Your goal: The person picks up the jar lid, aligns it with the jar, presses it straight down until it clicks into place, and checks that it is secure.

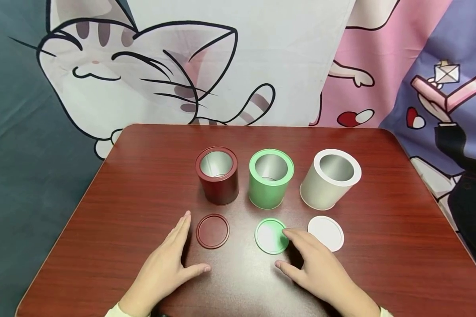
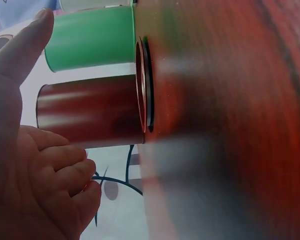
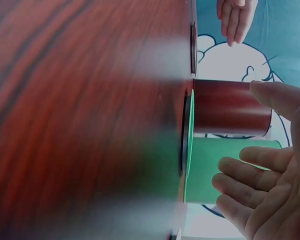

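Note:
Three open-topped cans stand in a row on the table: a dark red can [image 1: 220, 191], a green can [image 1: 266, 195] and a white can [image 1: 321, 190]. In front of each lies a round lid of matching colour: a dark red lid [image 1: 213, 231], a green lid [image 1: 269, 236] and a white lid [image 1: 325, 232]. My left hand [image 1: 164, 266] is held left of the red lid, fingers extended and thumb spread, holding nothing. Fingertips of my right hand [image 1: 319, 266] overlap the green lid's right edge in the head view; the right wrist view [image 3: 270, 185] shows that hand empty above the table.
The brown wooden table [image 1: 115, 220] has rounded far corners. Behind it hangs a cloth [image 1: 293, 57] printed with a cartoon cat and other figures. A dark object [image 1: 470, 211] is beyond the table's right edge.

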`<state>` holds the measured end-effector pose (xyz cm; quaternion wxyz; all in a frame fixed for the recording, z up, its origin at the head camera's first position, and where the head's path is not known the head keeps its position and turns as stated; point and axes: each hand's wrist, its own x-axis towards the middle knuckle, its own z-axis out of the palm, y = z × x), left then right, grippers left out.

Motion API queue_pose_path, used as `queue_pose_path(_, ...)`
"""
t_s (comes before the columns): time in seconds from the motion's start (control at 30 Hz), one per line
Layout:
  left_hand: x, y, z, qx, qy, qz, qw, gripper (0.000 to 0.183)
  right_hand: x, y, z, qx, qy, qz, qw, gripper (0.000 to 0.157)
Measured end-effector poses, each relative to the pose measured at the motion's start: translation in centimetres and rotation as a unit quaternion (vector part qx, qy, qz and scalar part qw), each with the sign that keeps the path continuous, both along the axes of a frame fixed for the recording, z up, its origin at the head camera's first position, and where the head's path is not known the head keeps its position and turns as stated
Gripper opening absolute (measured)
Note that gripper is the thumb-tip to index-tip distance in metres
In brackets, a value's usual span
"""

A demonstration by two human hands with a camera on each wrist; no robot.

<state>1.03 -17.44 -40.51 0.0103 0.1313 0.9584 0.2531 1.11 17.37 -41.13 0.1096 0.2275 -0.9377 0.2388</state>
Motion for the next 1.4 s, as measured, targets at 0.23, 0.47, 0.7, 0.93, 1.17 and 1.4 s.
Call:
queue_pose_path(0.23,0.1,-0.1,-0.6,0.007,0.003,-0.001,1.0,0.116,-0.1,-1.1,0.0,0.01,-0.018,0.007,1.0,0.068)
queue_pose_path(0.47,0.0,-0.3,-0.8,0.012,0.0,0.007,0.9999,0.116,-0.4,-2.0,0.2,0.02,-0.026,0.006,0.999,0.068)
queue_pose_path(0.7,0.0,-0.3,-0.8,0.013,-0.022,0.006,0.9997,0.114,-0.6,-2.9,0.3,0.027,-0.039,0.015,0.999,0.068)
queue_pose_path(0.93,-0.1,-0.2,-1.0,0.014,-0.037,0.005,0.9992,0.113,-1.0,-3.7,0.3,0.032,-0.076,0.019,0.996,0.07)
queue_pose_path(1.17,-0.4,-0.2,-1.4,0.013,-0.056,0.0,0.9984,0.113,-1.3,-4.4,0.1,0.032,-0.092,0.037,0.994,0.069)
queue_pose_path(1.4,-0.6,-0.1,-1.4,0.01,-0.08,0.0,0.9967,0.111,-1.7,-5.1,-0.1,0.038,-0.082,0.062,0.994,0.064)
